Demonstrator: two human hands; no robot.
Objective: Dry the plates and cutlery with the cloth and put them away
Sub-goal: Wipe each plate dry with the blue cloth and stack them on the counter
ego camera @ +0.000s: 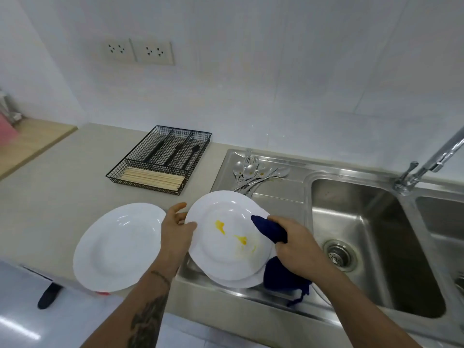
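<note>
My left hand point(177, 228) grips the left rim of a white plate point(221, 252) smeared with yellow, held tilted above the sink's draining board. My right hand point(293, 244) holds a dark blue cloth point(270, 229) against the plate's right rim, and the rest of the cloth hangs down below. Another white plate point(241, 282) lies underneath on the draining board. A third white plate point(113, 247) rests on the counter to the left. Several steel spoons and forks point(253, 172) lie at the back of the draining board.
A black wire cutlery tray point(160, 158) with black utensils and wooden chopsticks stands on the beige counter point(62, 182). The steel sink basin point(364, 237) and tap point(431, 162) are to the right. A wooden board point(32, 141) lies at the far left.
</note>
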